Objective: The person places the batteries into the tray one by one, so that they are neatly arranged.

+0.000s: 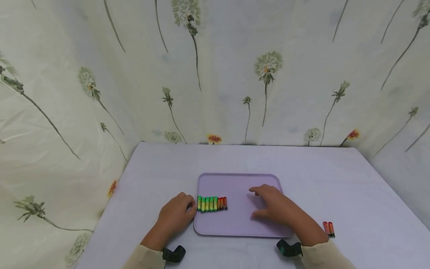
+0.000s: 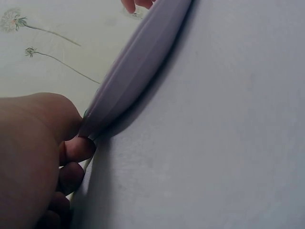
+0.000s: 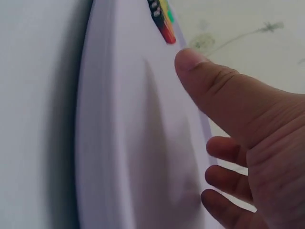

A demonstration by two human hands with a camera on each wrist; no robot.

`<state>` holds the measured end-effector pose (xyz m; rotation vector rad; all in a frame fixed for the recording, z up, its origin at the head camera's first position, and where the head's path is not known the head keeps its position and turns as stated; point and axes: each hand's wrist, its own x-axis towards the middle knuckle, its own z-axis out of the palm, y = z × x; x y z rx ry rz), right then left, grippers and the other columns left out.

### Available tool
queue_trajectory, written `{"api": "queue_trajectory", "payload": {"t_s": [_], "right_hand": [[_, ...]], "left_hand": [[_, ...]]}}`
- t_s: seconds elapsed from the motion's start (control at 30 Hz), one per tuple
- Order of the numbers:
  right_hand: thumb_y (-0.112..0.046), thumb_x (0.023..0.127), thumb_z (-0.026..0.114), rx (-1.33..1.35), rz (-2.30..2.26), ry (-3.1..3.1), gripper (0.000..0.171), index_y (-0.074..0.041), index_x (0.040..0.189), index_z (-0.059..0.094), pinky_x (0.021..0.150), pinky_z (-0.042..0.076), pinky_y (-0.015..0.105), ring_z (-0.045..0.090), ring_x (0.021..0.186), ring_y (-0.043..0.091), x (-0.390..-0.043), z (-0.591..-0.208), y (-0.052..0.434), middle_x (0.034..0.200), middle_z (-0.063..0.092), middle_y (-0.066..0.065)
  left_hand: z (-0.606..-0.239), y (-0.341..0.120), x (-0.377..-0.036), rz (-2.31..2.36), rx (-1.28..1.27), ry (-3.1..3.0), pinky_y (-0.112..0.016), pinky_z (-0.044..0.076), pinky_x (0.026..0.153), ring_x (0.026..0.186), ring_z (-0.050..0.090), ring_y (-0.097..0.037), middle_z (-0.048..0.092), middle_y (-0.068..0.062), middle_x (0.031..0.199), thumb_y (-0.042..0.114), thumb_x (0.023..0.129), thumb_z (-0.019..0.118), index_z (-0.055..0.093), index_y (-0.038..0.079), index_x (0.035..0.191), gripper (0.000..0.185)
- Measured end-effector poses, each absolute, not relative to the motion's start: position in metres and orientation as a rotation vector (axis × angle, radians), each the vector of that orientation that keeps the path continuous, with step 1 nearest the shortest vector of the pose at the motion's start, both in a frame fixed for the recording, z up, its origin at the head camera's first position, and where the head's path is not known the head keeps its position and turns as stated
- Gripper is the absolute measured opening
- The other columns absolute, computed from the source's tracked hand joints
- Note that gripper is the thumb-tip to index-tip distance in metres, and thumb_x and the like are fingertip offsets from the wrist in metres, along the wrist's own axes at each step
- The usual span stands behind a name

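A lilac tray [image 1: 239, 224] lies on the table in front of me. Along its left side runs a row of small batteries: several green ones [image 1: 206, 204], then orange ones [image 1: 222, 203], whose ends also show in the right wrist view [image 3: 164, 21]. My left hand [image 1: 191, 209] sits at the tray's left edge with its fingers curled; in the left wrist view my thumb and fingers [image 2: 76, 150] pinch the tray rim [image 2: 138, 62]. My right hand [image 1: 255, 202] hovers over the tray's bare right half, fingers loose and spread, thumb [image 3: 214, 90] out, holding nothing.
Two more orange batteries [image 1: 329, 229] lie on the white tablecloth [image 1: 352, 194] to the right of the tray, near my right sleeve. A floral curtain [image 1: 215, 74] closes off the table at the back and on both sides.
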<state>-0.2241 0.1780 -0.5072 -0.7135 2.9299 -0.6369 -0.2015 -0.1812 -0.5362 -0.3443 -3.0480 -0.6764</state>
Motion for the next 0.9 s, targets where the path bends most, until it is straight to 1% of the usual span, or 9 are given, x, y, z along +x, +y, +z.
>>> {"api": "queue_trajectory", "payload": {"t_s": [0.23, 0.3, 0.43, 0.53, 0.77, 0.9], "right_hand": [[-0.036, 0.077, 0.093, -0.718, -0.639, 2.996, 0.074, -0.011, 0.139, 0.062, 0.101, 0.049, 0.049, 0.062, 0.114, 0.024, -0.221, -0.512, 0.205, 0.119, 0.068, 0.001], [-0.038, 0.078, 0.092, -0.715, -0.648, 3.008, 0.073, -0.011, 0.139, 0.063, 0.100, 0.049, 0.050, 0.062, 0.114, 0.025, -0.220, -0.511, 0.212, 0.119, 0.068, 0.001], [-0.040, 0.079, 0.091, -0.668, -0.663, 3.025, 0.071, -0.012, 0.137, 0.063, 0.100, 0.048, 0.052, 0.061, 0.115, 0.027, -0.217, -0.506, 0.224, 0.120, 0.068, 0.001], [-0.039, 0.079, 0.091, -0.618, -0.654, 3.026, 0.069, -0.011, 0.136, 0.064, 0.100, 0.049, 0.052, 0.062, 0.115, 0.026, -0.214, -0.504, 0.232, 0.122, 0.068, 0.002], [-0.039, 0.081, 0.090, -0.535, -0.675, 3.036, 0.068, -0.009, 0.136, 0.064, 0.102, 0.048, 0.057, 0.062, 0.119, 0.032, -0.209, -0.504, 0.255, 0.128, 0.068, 0.008], [-0.041, 0.080, 0.090, -0.475, -0.670, 3.050, 0.068, -0.007, 0.134, 0.065, 0.100, 0.048, 0.058, 0.062, 0.117, 0.034, -0.206, -0.504, 0.265, 0.125, 0.068, 0.010]], "left_hand": [[-0.537, -0.180, -0.200, -0.671, -0.343, -3.071, -0.028, 0.039, 0.064, 0.075, 0.045, -0.010, 0.050, 0.009, 0.087, 0.036, 0.100, 0.064, 0.066, 0.025, 0.096, 0.012], [-0.538, -0.180, -0.201, -0.666, -0.345, -3.062, -0.028, 0.039, 0.064, 0.074, 0.045, -0.010, 0.050, 0.009, 0.086, 0.036, 0.100, 0.064, 0.066, 0.025, 0.095, 0.012], [-0.538, -0.180, -0.202, -0.659, -0.347, -3.039, -0.028, 0.039, 0.063, 0.074, 0.045, -0.009, 0.050, 0.010, 0.086, 0.035, 0.100, 0.064, 0.065, 0.025, 0.094, 0.011], [-0.538, -0.181, -0.202, -0.661, -0.353, -3.032, -0.028, 0.039, 0.063, 0.074, 0.045, -0.009, 0.050, 0.010, 0.086, 0.035, 0.100, 0.064, 0.065, 0.025, 0.093, 0.011], [-0.536, -0.181, -0.201, -0.657, -0.354, -3.032, -0.027, 0.039, 0.063, 0.074, 0.045, -0.009, 0.050, 0.010, 0.085, 0.034, 0.099, 0.065, 0.065, 0.026, 0.093, 0.011], [-0.537, -0.180, -0.201, -0.657, -0.349, -3.039, -0.028, 0.039, 0.063, 0.074, 0.045, -0.009, 0.050, 0.010, 0.086, 0.034, 0.099, 0.065, 0.065, 0.026, 0.093, 0.011]]}}
